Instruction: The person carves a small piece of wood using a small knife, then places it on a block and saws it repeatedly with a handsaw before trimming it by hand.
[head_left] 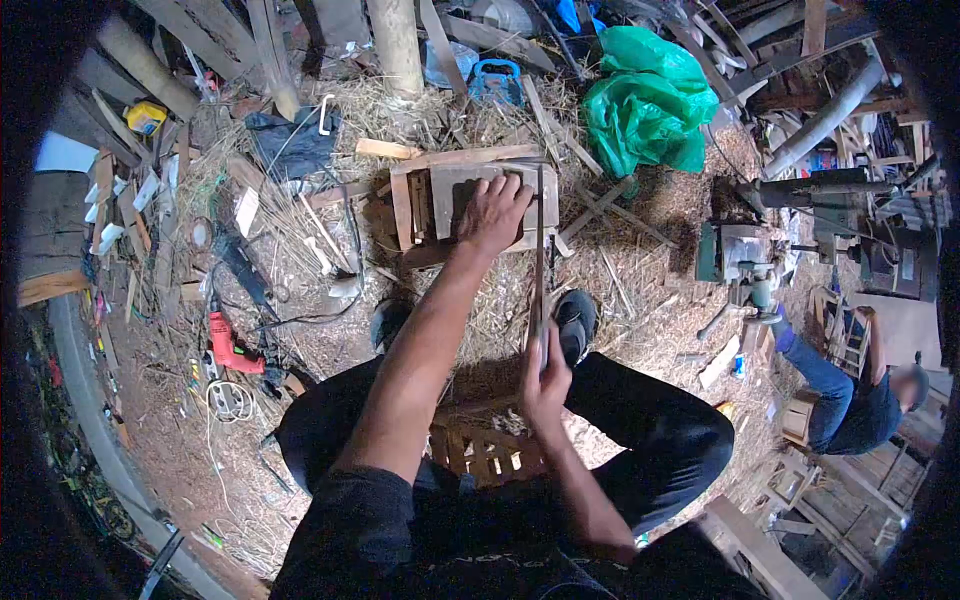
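Observation:
A flat wooden board (455, 190) rests on a low wooden stool or frame (402, 212) in front of my feet. My left hand (495, 212) bears down on the board from above, its fingers bent and close together, holding it in place. The handle of a hand saw (540, 255) is in the closed grip of my right hand (546, 385). Seen nearly edge-on, the saw's blade runs away from me across the board near its right end. How deep the blade sits in the wood, I cannot tell.
Shavings and wood scraps cover the ground. To the left lie a red power drill (232, 345), an angle grinder (240, 265) and a power strip (230, 400) with cords. A green plastic bag (650, 105) is at the back. On the right, another person (850, 385) sits near a machine (745, 250).

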